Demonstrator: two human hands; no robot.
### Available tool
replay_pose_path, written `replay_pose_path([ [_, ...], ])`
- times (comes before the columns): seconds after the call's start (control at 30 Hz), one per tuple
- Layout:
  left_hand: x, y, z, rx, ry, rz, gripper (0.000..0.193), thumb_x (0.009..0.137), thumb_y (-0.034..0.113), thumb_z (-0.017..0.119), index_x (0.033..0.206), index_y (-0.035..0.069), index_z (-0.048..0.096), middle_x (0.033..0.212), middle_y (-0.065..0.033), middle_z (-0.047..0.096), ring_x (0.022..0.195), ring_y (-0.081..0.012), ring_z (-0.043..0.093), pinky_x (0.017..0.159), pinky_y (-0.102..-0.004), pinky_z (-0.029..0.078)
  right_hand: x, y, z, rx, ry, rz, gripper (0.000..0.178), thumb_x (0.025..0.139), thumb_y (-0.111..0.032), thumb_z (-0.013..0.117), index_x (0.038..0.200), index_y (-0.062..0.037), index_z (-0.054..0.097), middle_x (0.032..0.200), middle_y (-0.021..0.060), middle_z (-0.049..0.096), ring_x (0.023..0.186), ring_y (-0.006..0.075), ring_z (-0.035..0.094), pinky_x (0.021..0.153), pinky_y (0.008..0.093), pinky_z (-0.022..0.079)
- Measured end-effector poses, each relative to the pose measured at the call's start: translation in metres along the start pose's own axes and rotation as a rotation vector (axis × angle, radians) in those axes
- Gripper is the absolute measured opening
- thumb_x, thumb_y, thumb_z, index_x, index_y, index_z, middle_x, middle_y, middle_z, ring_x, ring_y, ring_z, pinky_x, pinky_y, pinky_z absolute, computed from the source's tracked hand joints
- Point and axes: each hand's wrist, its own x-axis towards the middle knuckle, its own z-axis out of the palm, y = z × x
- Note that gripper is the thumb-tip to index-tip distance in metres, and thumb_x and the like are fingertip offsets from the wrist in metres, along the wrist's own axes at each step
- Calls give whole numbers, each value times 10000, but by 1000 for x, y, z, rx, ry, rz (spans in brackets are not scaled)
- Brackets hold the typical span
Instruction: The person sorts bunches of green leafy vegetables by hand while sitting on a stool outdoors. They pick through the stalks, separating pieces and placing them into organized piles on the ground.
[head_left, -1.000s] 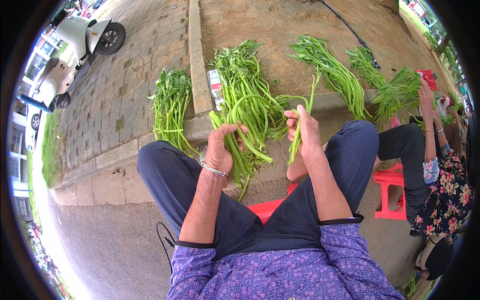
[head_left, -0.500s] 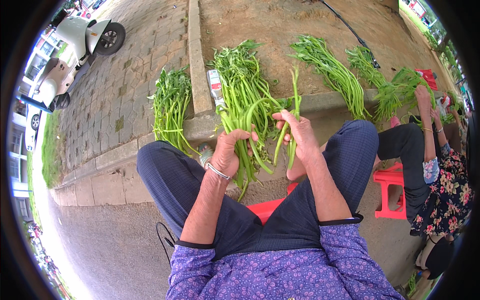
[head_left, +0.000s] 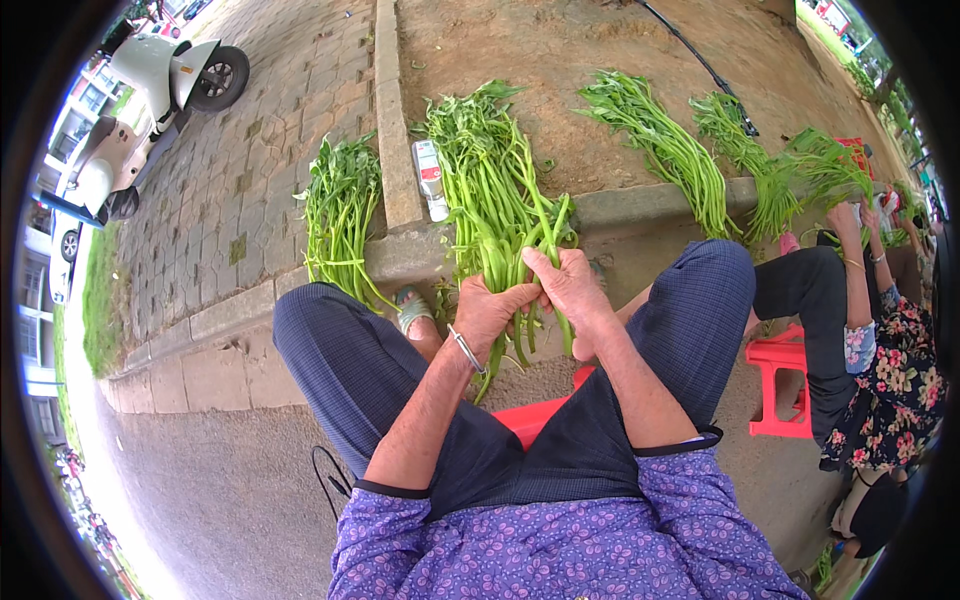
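Between my knees, my left hand [head_left: 487,312] is closed round a bunch of long green vegetable stems [head_left: 500,250]. Pressed up against it, my right hand [head_left: 572,287] also grips stems of the bunch, thumb on top. The cut ends hang below my fingers. Just beyond, a large heap of leafy green vegetables [head_left: 485,150] lies over the kerb and soil, overlapping the held stems in view. Which stems belong to which is hard to tell there. A smaller leafy bundle [head_left: 343,205] rests to the left.
A white and red container [head_left: 430,178] lies beside the heap on the concrete kerb [head_left: 625,205]. More leafy bundles [head_left: 665,150] lie to the right. A person [head_left: 880,370] there handles greens near a red stool [head_left: 782,385]. A scooter [head_left: 150,110] stands far left; a black pole [head_left: 690,55] lies behind.
My right hand has moved left with its few stems and now meets my left hand at the bunch. The neighbouring person's hands have lowered, and their greens shifted.
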Motion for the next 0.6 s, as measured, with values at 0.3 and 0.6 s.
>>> replay_pose_path([
  [0.3, -3, 6, 2, -51, 38, 3, 72, 787, 89, 629, 834, 35, 634, 642, -23, 624, 482, -65, 535, 380, -197, 382, 2, 7, -4, 126, -99, -12, 388, 894, -400, 525, 771, -37, 590, 545, -4, 506, 411, 74, 445, 369, 219, 357],
  [0.6, 6, 8, -22, -358, 106, -23, 144, 763, 96, 628, 889, 28, 621, 713, -42, 629, 566, -103, 565, 486, -231, 456, -7, -18, -17, 389, -105, 166, 202, 869, -186, 578, 988, -23, 588, 731, -10, 511, 515, 45, 437, 436, 179, 344],
])
